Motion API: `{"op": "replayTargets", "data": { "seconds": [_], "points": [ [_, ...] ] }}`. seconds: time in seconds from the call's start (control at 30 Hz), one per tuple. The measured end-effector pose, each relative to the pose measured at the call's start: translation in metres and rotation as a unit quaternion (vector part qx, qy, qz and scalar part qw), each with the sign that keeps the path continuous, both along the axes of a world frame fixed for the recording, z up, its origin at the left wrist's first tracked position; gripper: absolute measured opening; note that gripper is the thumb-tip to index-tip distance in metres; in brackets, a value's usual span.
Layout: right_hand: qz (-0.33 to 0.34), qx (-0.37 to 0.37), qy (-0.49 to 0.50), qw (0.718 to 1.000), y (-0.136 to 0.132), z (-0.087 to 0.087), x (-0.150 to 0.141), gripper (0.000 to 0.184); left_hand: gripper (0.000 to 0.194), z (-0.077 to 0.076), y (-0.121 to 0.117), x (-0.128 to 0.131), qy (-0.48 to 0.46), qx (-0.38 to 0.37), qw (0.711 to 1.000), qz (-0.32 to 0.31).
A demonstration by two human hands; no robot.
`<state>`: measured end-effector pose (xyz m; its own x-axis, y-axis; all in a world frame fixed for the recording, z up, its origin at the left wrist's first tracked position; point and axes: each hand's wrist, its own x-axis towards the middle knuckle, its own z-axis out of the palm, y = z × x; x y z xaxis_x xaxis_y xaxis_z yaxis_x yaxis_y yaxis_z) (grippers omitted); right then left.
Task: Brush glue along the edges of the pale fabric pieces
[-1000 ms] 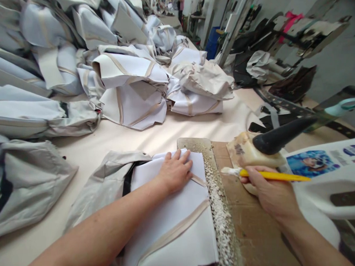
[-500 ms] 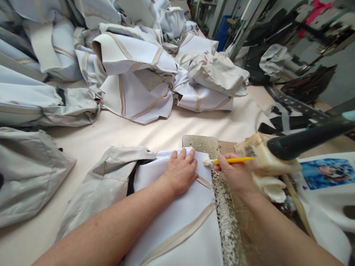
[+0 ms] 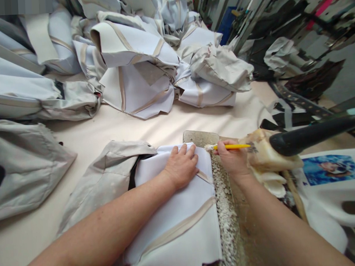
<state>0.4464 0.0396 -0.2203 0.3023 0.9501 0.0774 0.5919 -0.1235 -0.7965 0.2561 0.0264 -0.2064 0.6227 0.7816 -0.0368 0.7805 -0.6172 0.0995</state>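
My left hand (image 3: 180, 167) lies flat on a white fabric panel (image 3: 172, 211), pressing it down with fingers spread and holding nothing. A beige seam strip (image 3: 178, 227) runs across the panel. My right hand (image 3: 231, 159) pinches a yellow-handled brush (image 3: 229, 146), whose pale glue-laden bristles touch the panel's top edge. The panel's right edge lies along a board crusted with dried white glue (image 3: 225, 213). Just right of my right hand sits a glue-caked pot (image 3: 266, 154) with a black tapered handle (image 3: 309, 135). A grey fabric piece (image 3: 105, 175) lies under the panel's left side.
Heaps of folded white and grey fabric panels (image 3: 133, 72) fill the back of the cream table (image 3: 130, 131). A white plastic item with a blue printed label (image 3: 329, 169) stands at right. Dark sewing machinery and a blue bin (image 3: 227, 25) lie beyond.
My right hand has moved left from beside the pot to the panel's top edge, bringing the brush tip onto it. My left hand stays on the panel.
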Motion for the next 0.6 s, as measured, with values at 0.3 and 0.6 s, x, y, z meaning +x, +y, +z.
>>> {"op": "replayTargets", "data": {
  "seconds": [0.3,0.6],
  "points": [
    [0.132,-0.049,-0.041,0.989,-0.085,0.03,0.002,0.026,0.04,0.0,0.0,-0.001,-0.017,-0.018,1.0,0.002],
    [0.156,-0.037,-0.049,0.986,-0.095,0.024,0.012,0.024,0.039,0.002,0.0,-0.001,-0.016,-0.031,0.999,0.004]
  ]
}}
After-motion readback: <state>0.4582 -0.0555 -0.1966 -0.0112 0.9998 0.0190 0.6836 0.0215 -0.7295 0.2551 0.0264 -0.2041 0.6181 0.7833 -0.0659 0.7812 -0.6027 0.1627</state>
